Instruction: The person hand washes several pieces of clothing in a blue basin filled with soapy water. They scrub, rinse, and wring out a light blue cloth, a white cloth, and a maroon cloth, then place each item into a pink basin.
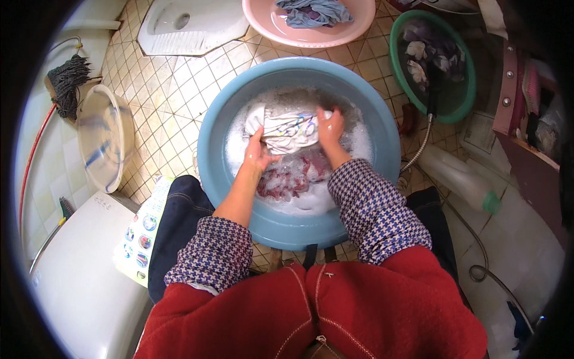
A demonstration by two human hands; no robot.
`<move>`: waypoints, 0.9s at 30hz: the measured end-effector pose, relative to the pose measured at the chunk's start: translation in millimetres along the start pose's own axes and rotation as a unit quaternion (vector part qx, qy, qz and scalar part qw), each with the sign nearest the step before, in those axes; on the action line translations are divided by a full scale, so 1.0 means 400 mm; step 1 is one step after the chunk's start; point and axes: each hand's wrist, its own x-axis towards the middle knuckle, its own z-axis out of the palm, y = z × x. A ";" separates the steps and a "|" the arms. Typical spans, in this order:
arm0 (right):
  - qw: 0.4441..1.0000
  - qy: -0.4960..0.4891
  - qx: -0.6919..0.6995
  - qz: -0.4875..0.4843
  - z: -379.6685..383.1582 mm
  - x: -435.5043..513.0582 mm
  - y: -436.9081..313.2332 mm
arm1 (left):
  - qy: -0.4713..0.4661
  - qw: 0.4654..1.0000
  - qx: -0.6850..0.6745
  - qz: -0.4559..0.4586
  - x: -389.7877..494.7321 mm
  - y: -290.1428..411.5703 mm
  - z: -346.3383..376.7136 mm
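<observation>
A white cloth garment with a coloured print [289, 130] is stretched between my two hands over a large blue plastic basin [224, 211] of sudsy water. My left hand [258, 151] holds its lower left edge, thumb and fingers on the fabric. At the garment's right end, my right hand [331, 126] is closed around a bunched part, slightly blurred. Below it, a dark red and white cloth [291, 177] lies partly under the foam. White suds ring the water, and grey water shows near the far side.
Beyond the basin are a squat toilet [193, 27] and a pink basin [309, 38] with blue cloth. Right stand a green basin [471, 89] with wet laundry, a shower hose [423, 139] and a plastic bottle [462, 179]. Left are a beige basin [121, 134] and a mop head [69, 85].
</observation>
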 end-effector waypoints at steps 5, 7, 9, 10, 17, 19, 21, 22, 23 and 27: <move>0.935 -0.176 0.280 -0.126 -0.083 -0.290 -0.165 | -0.233 0.967 -0.095 -0.031 0.017 -0.007 -0.006; 0.909 -0.252 0.206 -0.259 -0.157 -0.403 -0.217 | -0.222 0.968 -0.117 -0.020 0.023 -0.010 -0.008; 0.866 -0.256 0.240 -0.356 -0.175 -0.421 -0.256 | -0.179 0.978 -0.104 -0.005 0.024 -0.023 -0.007; 0.872 -0.233 0.197 -0.383 -0.168 -0.403 -0.263 | -0.153 0.983 -0.096 0.006 0.025 -0.032 -0.004; 0.971 -0.107 -0.063 -0.206 -0.036 -0.011 -0.055 | -0.174 0.982 -0.075 -0.020 0.042 -0.044 0.024; 0.981 -0.128 -0.066 -0.128 -0.038 0.038 0.034 | -0.092 0.994 -0.059 0.001 0.034 -0.031 0.018; 0.998 -0.064 0.001 -0.008 -0.023 0.028 0.073 | -0.016 0.998 -0.047 0.025 0.022 -0.023 0.013; 0.998 0.024 0.035 0.045 -0.022 0.008 0.075 | 0.000 1.000 -0.027 -0.003 0.014 -0.024 0.012; 0.996 0.075 0.043 -0.012 -0.015 -0.036 0.058 | -0.063 0.996 -0.035 -0.043 0.009 -0.024 0.014; 0.949 -0.154 0.260 -0.086 -0.059 -0.254 -0.099 | -0.189 0.974 -0.084 -0.096 -0.002 -0.019 0.021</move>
